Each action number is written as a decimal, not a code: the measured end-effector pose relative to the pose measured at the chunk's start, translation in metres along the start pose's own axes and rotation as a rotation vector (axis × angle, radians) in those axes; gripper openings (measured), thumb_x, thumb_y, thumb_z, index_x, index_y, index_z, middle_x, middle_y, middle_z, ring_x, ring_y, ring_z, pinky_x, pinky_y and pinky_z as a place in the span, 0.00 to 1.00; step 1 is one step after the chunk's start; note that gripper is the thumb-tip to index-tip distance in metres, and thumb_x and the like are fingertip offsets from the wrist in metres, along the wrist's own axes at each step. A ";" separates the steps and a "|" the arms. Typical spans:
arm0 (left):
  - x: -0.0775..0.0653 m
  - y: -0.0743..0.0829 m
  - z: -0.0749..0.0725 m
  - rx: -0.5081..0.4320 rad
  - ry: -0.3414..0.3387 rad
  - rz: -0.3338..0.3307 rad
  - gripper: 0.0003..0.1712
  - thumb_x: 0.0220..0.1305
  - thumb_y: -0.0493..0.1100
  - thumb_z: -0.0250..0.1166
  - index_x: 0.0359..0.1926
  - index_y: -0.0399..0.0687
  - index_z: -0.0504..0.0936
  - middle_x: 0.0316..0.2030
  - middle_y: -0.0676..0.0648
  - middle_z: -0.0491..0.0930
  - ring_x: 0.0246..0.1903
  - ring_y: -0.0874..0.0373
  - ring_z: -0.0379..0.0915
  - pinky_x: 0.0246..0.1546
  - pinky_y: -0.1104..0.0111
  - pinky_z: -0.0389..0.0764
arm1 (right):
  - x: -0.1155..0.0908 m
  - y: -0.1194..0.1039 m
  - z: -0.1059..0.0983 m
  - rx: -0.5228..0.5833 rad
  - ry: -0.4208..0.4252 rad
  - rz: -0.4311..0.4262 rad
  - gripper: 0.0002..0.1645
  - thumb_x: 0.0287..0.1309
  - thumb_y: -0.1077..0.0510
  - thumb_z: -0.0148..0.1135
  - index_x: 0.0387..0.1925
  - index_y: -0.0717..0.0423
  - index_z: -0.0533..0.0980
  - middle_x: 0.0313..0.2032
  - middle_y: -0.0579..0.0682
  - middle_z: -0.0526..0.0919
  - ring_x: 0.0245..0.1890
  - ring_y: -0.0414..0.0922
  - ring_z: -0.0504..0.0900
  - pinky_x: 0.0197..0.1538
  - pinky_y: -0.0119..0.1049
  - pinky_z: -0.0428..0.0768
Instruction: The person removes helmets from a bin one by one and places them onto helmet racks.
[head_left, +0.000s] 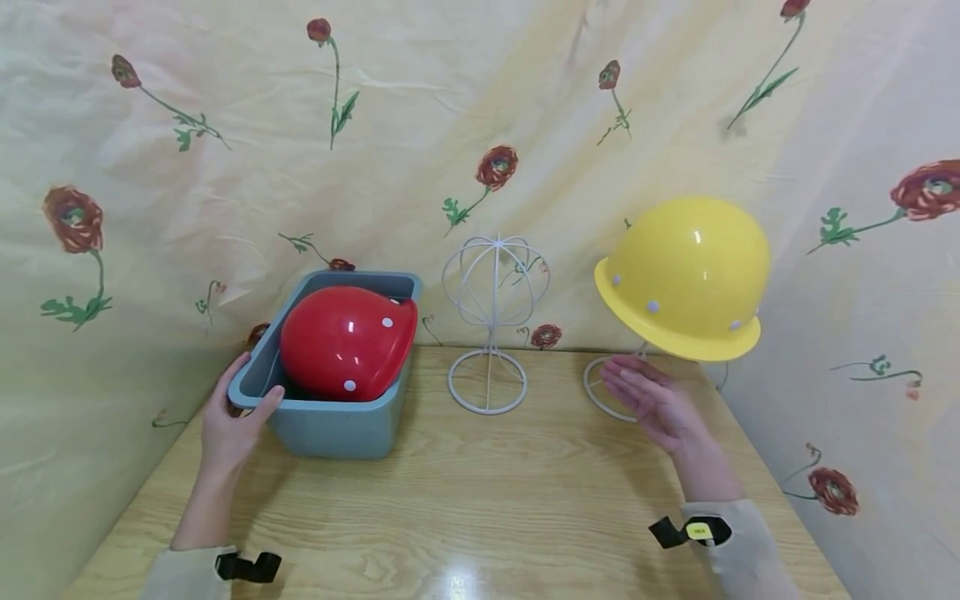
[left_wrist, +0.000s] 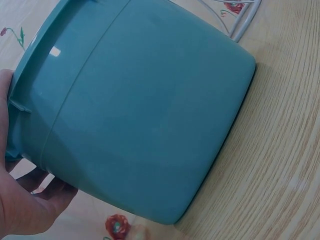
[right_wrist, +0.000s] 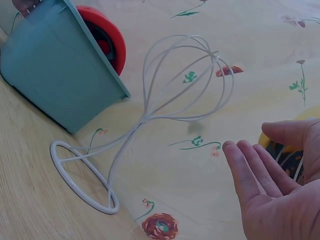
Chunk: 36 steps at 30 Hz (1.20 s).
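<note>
My left hand (head_left: 231, 429) grips the front left corner of a blue-green plastic bin (head_left: 337, 432), thumb over the rim and fingers along the outer side. A red hard hat (head_left: 330, 342) lies tilted inside the bin. On the right, a yellow hard hat (head_left: 693, 275) sits on a white wire stand, of which mostly the base ring (head_left: 587, 382) shows. My right hand (head_left: 663, 408) is just below the yellow brim with fingers extended and nothing in it. The right wrist view shows those fingers (right_wrist: 265, 175) straight, the palm up and the thumb apart.
Between the bin and the yellow hard hat stands a bare white wire hat stand (head_left: 492, 332) with a round base. Everything rests on a wood-grain table (head_left: 480, 500). Flower-patterned cloth (head_left: 405, 167) hangs behind the table and along both sides.
</note>
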<state>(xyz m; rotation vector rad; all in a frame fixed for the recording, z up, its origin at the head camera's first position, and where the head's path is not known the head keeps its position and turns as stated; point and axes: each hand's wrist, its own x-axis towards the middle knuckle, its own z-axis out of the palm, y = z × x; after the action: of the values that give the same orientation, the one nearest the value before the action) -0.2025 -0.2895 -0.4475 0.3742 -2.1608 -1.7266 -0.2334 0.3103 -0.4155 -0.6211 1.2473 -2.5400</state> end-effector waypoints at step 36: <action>0.003 -0.004 -0.002 0.025 -0.016 -0.001 0.46 0.72 0.48 0.71 0.83 0.71 0.60 0.78 0.49 0.63 0.63 0.63 0.64 0.47 0.90 0.70 | 0.040 0.048 0.043 -0.370 0.114 0.145 0.15 0.78 0.68 0.53 0.50 0.53 0.84 0.44 0.44 0.92 0.49 0.42 0.91 0.58 0.36 0.87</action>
<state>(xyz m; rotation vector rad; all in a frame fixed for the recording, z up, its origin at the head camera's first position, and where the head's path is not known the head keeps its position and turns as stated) -0.2044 -0.2935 -0.4504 0.3693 -2.1957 -1.7106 -0.2471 0.2358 -0.4197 -0.4406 1.7550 -2.2712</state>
